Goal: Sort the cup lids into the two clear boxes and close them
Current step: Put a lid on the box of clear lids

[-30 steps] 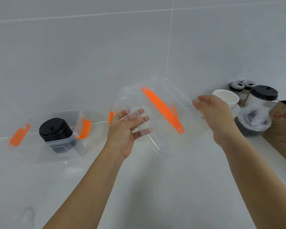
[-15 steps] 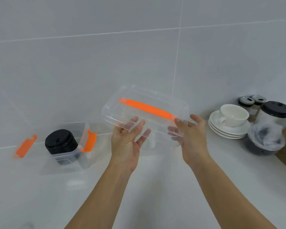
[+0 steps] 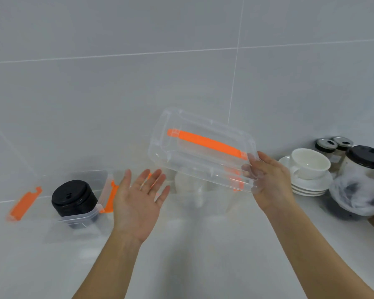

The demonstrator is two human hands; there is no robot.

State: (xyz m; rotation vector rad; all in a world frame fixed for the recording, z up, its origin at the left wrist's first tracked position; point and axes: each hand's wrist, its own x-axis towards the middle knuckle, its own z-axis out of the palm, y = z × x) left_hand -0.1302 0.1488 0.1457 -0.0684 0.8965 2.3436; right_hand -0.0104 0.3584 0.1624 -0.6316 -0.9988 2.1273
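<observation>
Clear box lid (image 3: 203, 147) w/ orange handle strip, tilted, held in air above the clear box (image 3: 203, 199). Right hand (image 3: 270, 180) grips its 3 o'clock end. Left hand (image 3: 139, 199) open, palm up, off the lid at 8 o'clock. Stack of black cup lids (image 3: 73, 197) in the other box at 9 o'clock.

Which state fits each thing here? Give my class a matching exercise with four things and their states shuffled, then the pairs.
Things:
1. clear box lid with orange handle
2. stack of black cup lids
3. white teacup
4. left hand

States:
A. sits on a stack of saucers
B. open, palm up, holding nothing
C. stands in the open clear box on the left
D. held in the air by the right hand's grip

Pairs: 1-D, 2-C, 3-A, 4-B
</observation>
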